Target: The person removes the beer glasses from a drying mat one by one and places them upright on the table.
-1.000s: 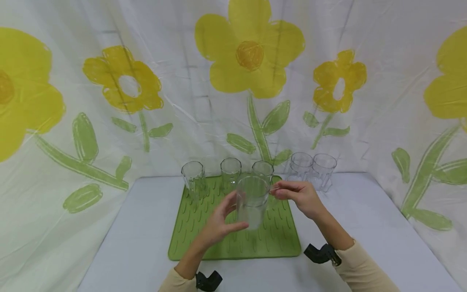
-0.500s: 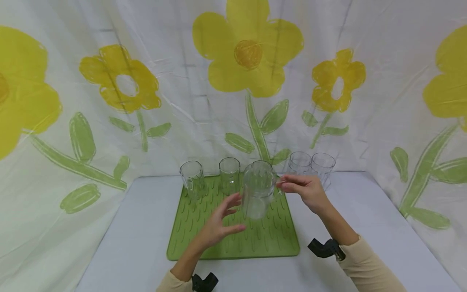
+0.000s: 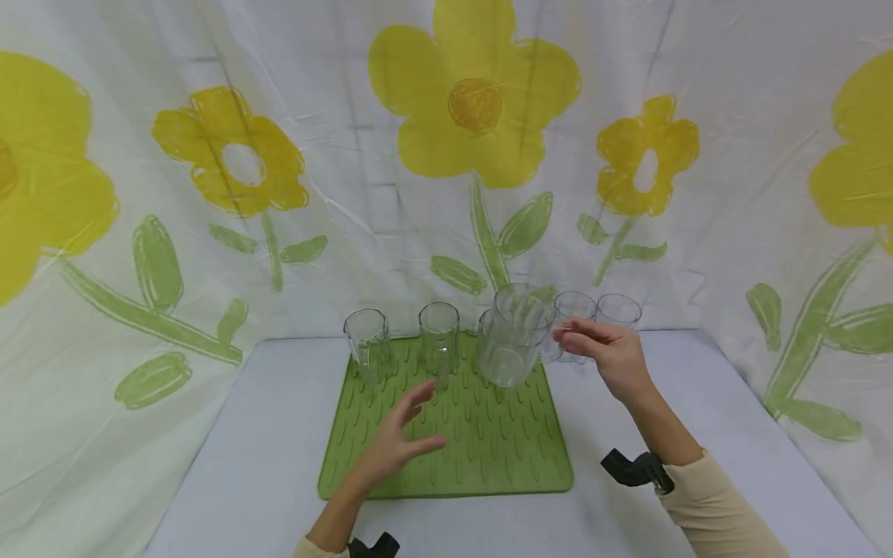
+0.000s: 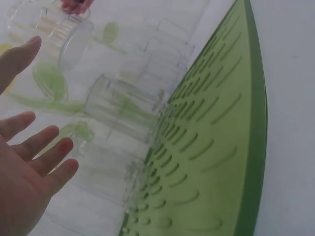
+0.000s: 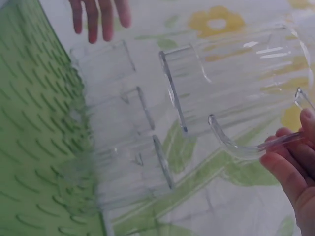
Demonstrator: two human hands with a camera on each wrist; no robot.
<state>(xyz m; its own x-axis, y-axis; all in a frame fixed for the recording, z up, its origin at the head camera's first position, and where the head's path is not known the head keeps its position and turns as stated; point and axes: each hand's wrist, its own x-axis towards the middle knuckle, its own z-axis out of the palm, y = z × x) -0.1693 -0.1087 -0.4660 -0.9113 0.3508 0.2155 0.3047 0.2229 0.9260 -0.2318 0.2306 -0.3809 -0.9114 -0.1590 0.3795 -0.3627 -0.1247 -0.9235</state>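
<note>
My right hand pinches the loop handle of a clear pitcher. The pitcher is held in the air over the back right of a green ribbed mat. My left hand hovers above the mat's left half, thumb and fingers spread, holding nothing. At the mat's back edge stand a left drinking glass and a middle one, both upright. A third glass there overlaps the pitcher in the head view and is mostly hidden.
Two more clear glasses, one of them a far right glass, stand beyond my right hand, off the mat and partly covered by it. A white flower-print curtain hangs right behind the white table.
My right hand has carried the pitcher up, back and to the right. My left hand, earlier close beside the pitcher, has drawn away to the left and toward me.
</note>
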